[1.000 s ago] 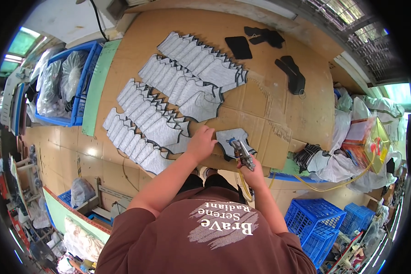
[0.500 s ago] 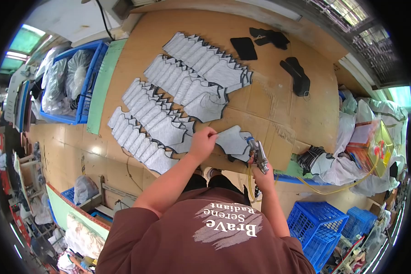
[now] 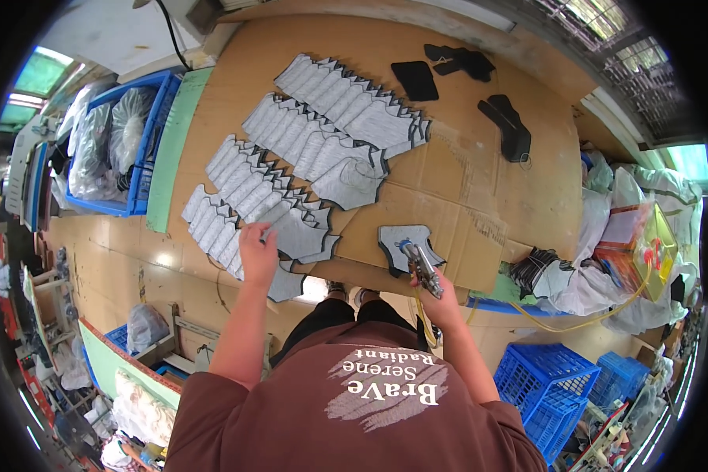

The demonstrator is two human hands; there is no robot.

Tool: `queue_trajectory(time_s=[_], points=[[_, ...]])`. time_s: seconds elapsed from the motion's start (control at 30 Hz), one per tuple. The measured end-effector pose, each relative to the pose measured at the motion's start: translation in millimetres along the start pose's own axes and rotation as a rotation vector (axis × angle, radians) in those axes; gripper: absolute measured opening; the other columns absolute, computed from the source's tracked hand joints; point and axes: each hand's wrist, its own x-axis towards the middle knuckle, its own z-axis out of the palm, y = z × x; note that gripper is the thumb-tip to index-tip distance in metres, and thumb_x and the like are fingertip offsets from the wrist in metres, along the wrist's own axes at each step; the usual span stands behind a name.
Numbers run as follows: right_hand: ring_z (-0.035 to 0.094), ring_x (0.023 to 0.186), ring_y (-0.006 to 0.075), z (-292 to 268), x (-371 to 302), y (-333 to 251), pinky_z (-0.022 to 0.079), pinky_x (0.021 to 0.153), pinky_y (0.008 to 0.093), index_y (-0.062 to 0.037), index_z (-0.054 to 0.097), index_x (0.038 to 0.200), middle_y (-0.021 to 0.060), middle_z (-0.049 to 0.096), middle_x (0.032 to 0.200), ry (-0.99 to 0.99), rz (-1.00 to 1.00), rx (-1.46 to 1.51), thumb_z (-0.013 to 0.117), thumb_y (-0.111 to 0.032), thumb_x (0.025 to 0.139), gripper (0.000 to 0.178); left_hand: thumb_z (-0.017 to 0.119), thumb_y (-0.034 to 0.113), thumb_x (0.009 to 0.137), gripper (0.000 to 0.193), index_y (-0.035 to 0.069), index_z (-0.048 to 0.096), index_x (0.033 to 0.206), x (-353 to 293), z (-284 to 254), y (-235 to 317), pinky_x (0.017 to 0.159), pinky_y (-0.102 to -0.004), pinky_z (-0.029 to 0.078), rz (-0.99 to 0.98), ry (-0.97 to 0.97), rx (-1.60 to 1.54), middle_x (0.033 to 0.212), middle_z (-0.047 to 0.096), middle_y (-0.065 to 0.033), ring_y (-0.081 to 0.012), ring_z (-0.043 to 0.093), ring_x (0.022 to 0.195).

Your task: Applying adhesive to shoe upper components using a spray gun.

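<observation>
My right hand (image 3: 442, 299) is wrapped around a metal spray gun (image 3: 423, 271) with a blue nozzle end and a yellow hose. The nozzle points at a grey fabric piece (image 3: 401, 234) with black edges, lying by the table's front edge. My left hand (image 3: 258, 245) is farther left, over the nearest row of overlapping grey pieces (image 3: 212, 224). Its fingers are curled together; whatever they hold, if anything, is hidden. A grey piece (image 3: 285, 285) shows beside the left wrist at that row's near end. More overlapping rows (image 3: 307, 145) fan out behind.
Black cut pieces (image 3: 415, 80) lie at the back right of the cardboard-covered table (image 3: 480, 185). A blue crate (image 3: 145, 177) with plastic bags stands at left. At right are white bags (image 3: 594, 220), a yellow container (image 3: 661, 256) and the yellow hose (image 3: 558, 330); blue crates (image 3: 539, 389) stand below.
My left hand has moved left from the grey piece near the spray gun to the nearest row. The gun has shifted slightly left, and the piece beneath it now shows a different outline.
</observation>
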Motion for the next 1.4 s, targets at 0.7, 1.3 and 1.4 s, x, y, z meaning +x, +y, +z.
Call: queue_trajectory(time_s=[0.7,1.3,1.4], points=[[0.05,0.07,0.0117,-20,-3,-10,0.042,0.069,0.025,-0.0004,0.054,0.087,0.0023,0.054,0.073,0.151,0.164,0.091,0.043,0.003,0.069,0.02,0.066,0.009,0.067,0.024,0.002,0.06,0.089,-11,108,120,0.082,-0.0365,0.039,0.496,-0.445,-0.088,0.089,0.052,-0.0101,-0.0288,0.047,0.09],[0.052,0.082,0.016,-4,-3,-13,0.04,0.075,0.0256,-0.0024,0.055,0.086,0.0066,0.057,0.089,-0.01,-0.072,0.063,0.041,0.007,0.065,0.027,0.063,0.004,0.075,0.013,-0.001,0.059,0.087,-26,-1,-13,0.066,-0.0289,0.047,-0.471,-0.114,-0.356,0.08,0.061,-0.0082,-0.0158,0.058,0.075],[0.05,0.075,0.0137,-2,-1,6,0.04,0.068,0.0253,-0.0031,0.055,0.087,0.0055,0.056,0.083,-0.017,-0.064,0.026,0.043,0.004,0.068,0.024,0.063,0.005,0.073,0.016,0.002,0.059,0.088,-21,2,1,0.072,-0.0321,0.045,0.041,0.076,0.037,0.084,0.058,-0.0103,-0.0222,0.056,0.08]])
